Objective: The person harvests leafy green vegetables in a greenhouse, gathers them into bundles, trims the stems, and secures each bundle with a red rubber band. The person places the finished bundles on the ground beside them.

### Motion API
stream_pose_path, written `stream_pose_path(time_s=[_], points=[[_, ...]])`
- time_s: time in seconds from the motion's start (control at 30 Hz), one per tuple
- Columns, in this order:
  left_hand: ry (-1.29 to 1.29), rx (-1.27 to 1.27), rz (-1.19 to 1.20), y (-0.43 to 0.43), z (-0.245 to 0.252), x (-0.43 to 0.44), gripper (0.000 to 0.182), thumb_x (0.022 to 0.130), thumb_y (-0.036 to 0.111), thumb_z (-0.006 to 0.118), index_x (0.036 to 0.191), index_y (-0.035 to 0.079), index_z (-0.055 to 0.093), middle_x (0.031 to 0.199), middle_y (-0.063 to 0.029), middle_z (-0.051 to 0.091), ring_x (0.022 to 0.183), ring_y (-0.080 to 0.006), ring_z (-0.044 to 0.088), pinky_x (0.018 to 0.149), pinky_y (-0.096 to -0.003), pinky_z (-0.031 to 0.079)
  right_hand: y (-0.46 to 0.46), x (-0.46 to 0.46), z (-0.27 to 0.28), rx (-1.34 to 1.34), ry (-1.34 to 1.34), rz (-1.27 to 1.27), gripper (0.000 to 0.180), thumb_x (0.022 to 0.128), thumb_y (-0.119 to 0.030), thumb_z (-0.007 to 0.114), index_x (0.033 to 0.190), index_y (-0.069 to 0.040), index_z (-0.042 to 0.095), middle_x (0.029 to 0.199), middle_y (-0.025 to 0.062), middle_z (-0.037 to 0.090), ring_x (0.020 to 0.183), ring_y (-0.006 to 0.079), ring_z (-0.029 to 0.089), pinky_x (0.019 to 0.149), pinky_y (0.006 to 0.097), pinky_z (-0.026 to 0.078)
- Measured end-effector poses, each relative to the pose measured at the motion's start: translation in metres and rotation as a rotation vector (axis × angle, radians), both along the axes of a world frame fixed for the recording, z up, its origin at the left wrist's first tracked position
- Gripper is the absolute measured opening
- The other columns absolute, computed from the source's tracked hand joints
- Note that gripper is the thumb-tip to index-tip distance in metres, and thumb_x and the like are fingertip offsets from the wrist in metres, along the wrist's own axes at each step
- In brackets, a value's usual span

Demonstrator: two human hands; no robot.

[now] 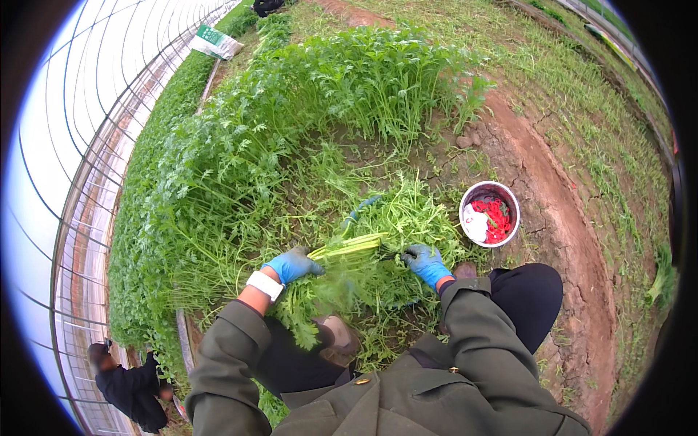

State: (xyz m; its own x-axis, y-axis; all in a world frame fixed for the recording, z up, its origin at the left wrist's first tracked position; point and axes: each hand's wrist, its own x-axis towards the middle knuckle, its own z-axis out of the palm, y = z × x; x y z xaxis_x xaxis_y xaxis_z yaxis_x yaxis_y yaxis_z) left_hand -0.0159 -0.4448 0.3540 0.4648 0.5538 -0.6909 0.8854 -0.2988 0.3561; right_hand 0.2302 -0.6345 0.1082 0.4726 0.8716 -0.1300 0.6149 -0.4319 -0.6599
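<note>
My left hand (pixel 294 265), in a blue glove with dirt on the fingers, grips a bunch of leafy green stalks (pixel 349 248). The pale stem ends point right and the leaves hang down below the hand. At the right of the stems, my right hand (pixel 425 261), also blue-gloved, has its fingers curled on a small dark thing (pixel 387 252), too unclear to name. Beyond both hands lies a heap of cut greens (pixel 414 210). A blue-wrapped handle (pixel 360 211) sticks out of that heap; its far part is hidden.
A white-rimmed bucket (pixel 517 218) with red bands (pixel 495 218) and a white piece stands right of the heap. Standing greens (pixel 376 76) grow ahead and left. A bare soil ridge (pixel 556 201) runs along the right. Another person (pixel 133 387) crouches at lower left near the greenhouse wall.
</note>
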Motion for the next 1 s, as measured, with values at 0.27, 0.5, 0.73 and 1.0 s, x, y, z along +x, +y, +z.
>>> stream_pose_path(time_s=[0.27,0.5,0.73,1.0], points=[[-0.229,-0.005,0.331,0.027,0.009,-0.04,0.084,0.072,0.053,0.071,0.12,-0.012,0.049,0.113,-0.0212,0.059,0.104,-0.0248,0.055,0.091,-0.0309,0.042,-0.003,0.018,0.002,-0.372,0.131,-0.144,0.06,0.079,-0.064,0.052,0.106,-0.012,0.067,0.101,0.0169,0.065,0.094,0.0341,0.062,0.083,0.0412,0.047],[-0.079,0.282,0.303,0.029,0.0,-0.041,0.075,0.076,0.063,0.061,0.106,-0.006,0.062,0.091,-0.013,0.064,0.078,-0.0208,0.058,0.073,-0.0321,0.046,0.021,-0.008,0.057,0.169,0.276,-0.219,0.058,0.081,-0.064,0.05,0.1,-0.013,0.069,0.083,0.013,0.068,0.081,0.0311,0.065,0.073,0.0396,0.05],[-0.322,0.085,0.431,0.01,-0.002,-0.018,0.052,0.073,0.034,0.075,0.103,-0.006,0.061,0.086,-0.0096,0.065,0.076,-0.0148,0.057,0.071,-0.0277,0.045,0.064,-0.057,0.123,0.485,0.101,0.395,0.041,0.083,-0.049,0.057,0.09,-0.011,0.068,0.08,0.0135,0.066,0.077,0.0323,0.063,0.069,0.0409,0.049],[-0.271,0.129,0.385,0.01,0.006,-0.029,0.061,0.071,0.039,0.077,0.107,-0.007,0.06,0.098,-0.0135,0.065,0.087,-0.0188,0.058,0.079,-0.0283,0.044,0.011,0.021,0.018,-0.208,0.051,-0.235,0.053,0.082,-0.06,0.05,0.097,-0.012,0.068,0.089,0.015,0.067,0.085,0.0337,0.063,0.073,0.0427,0.049]])
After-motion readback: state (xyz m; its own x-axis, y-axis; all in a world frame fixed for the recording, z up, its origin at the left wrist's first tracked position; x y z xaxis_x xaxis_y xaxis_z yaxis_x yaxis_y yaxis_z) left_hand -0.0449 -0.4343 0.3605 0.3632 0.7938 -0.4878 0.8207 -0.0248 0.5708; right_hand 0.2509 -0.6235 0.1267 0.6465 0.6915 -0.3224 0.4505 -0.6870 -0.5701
